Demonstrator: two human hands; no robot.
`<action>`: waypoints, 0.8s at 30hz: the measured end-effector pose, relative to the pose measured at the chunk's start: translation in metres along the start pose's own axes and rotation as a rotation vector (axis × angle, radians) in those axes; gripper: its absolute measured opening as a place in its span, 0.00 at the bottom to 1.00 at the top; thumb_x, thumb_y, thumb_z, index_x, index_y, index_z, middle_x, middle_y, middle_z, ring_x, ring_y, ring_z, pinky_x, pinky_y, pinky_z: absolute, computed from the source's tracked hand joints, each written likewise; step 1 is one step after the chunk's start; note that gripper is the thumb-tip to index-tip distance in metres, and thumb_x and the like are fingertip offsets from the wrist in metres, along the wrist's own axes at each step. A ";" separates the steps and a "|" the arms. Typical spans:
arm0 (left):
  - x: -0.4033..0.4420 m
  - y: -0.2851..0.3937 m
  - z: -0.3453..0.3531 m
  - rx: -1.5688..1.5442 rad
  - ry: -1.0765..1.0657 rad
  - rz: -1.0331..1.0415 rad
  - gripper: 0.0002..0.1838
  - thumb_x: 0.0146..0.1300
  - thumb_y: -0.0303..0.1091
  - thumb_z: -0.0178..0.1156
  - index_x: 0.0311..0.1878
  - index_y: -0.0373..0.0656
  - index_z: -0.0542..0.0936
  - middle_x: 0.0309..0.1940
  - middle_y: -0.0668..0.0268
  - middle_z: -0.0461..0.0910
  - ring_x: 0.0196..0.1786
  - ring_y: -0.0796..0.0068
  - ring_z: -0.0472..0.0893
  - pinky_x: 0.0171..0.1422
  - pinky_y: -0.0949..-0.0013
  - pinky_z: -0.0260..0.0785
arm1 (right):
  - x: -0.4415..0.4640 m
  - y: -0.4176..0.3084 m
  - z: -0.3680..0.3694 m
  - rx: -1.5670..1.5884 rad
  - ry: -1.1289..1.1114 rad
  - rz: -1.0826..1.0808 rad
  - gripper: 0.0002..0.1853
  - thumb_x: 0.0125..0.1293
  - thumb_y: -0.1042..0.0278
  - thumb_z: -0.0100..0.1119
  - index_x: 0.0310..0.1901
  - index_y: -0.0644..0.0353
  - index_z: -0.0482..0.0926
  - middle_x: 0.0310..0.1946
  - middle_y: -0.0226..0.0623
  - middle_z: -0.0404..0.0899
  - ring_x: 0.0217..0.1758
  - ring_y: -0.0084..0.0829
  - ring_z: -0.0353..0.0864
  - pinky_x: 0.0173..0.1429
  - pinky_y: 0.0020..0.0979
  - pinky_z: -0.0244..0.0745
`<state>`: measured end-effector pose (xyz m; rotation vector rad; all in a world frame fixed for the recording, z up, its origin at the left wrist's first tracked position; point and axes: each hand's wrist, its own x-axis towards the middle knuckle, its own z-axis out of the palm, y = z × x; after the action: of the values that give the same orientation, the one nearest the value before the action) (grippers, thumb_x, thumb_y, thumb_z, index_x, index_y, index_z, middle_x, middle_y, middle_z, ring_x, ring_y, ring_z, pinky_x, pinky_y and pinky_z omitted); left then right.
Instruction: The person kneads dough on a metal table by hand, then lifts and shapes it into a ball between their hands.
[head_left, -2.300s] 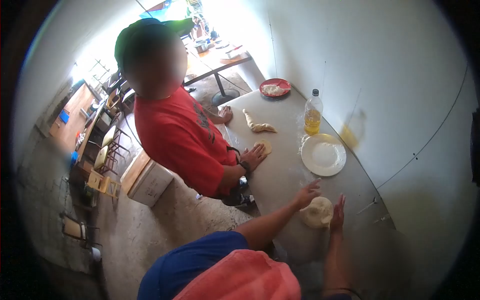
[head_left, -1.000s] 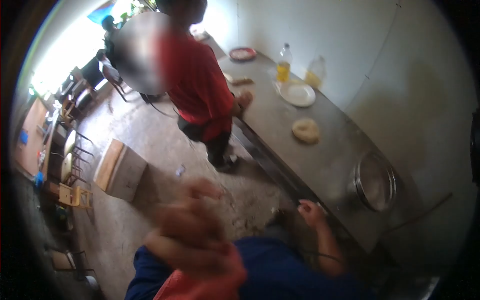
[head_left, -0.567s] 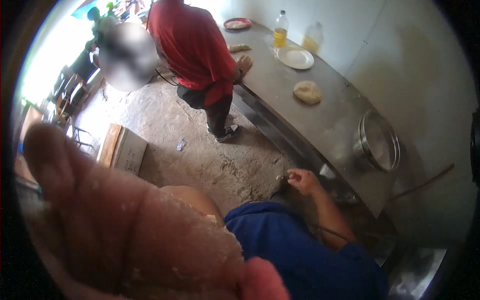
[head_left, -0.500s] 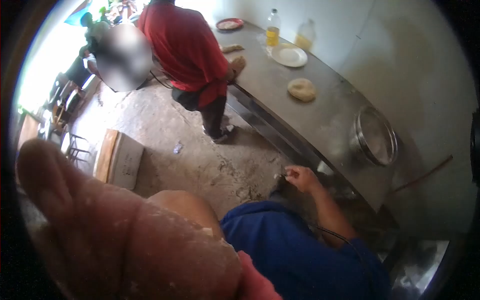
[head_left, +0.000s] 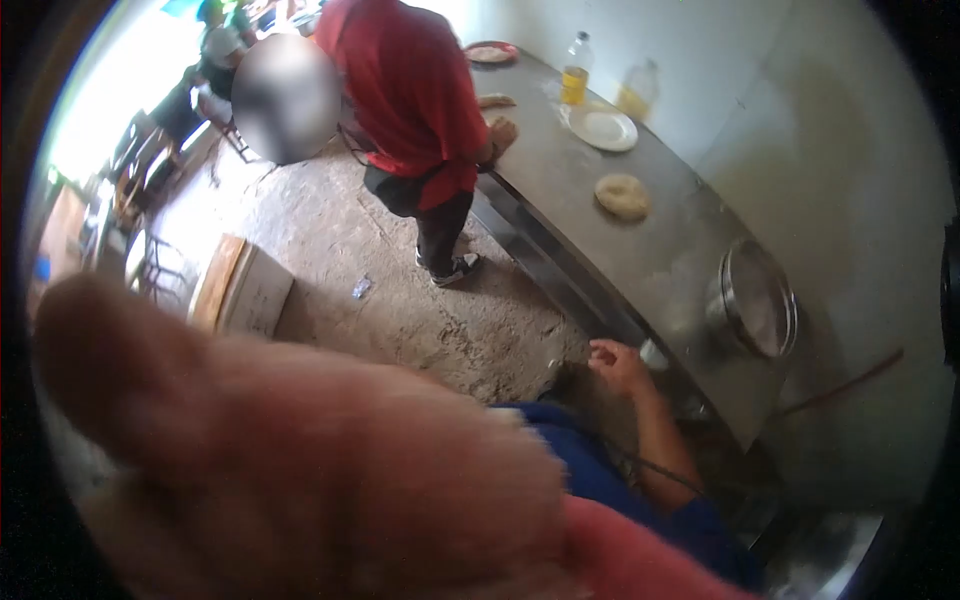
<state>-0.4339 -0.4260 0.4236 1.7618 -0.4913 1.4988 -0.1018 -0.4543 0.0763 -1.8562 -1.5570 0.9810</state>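
Chairs (head_left: pixel 137 258) stand at the far left, beyond the person's left hand (head_left: pixel 330 460), which looms blurred and very close, its fingers toward the upper left; I can't make out whether they are spread or folded, or whether they grip anything. Behind it, a white box (head_left: pixel 260 298) with a wooden top sits on the rough floor (head_left: pixel 340 335). Next comes a co-worker in a red shirt (head_left: pixel 415 95), standing at the worktop (head_left: pixel 640 270) with one hand (head_left: pixel 503 133) at its edge. A red plate (head_left: pixel 491 53) holding something white is at the far end, and nearer lies a strip of dough (head_left: pixel 497 101), partly hidden by the co-worker. Then a bottle of yellow liquid (head_left: pixel 575 83) stands upright, with a white plate (head_left: pixel 606 129) just beside it. The round of dough (head_left: pixel 622 197) lies flat on the worktop near that plate, well apart from both of the person's hands. Below, the right hand (head_left: pixel 622 368) is held beside the front edge, fingers loosely bent, not clenched. Farthest right, a round metal pan (head_left: pixel 728 300) sits near the wall
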 end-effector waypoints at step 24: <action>0.038 0.031 0.029 -0.148 0.050 -0.186 0.12 0.59 0.41 0.71 0.37 0.41 0.89 0.26 0.59 0.84 0.26 0.68 0.82 0.31 0.67 0.73 | 0.057 0.179 0.004 0.204 -0.091 -0.001 0.23 0.65 0.59 0.68 0.56 0.65 0.79 0.33 0.26 0.80 0.37 0.20 0.76 0.46 0.29 0.76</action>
<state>-0.4280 -0.4605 0.4682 1.6056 -0.3912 1.3383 0.0066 -0.4346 -0.0757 -1.6911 -1.4497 1.1918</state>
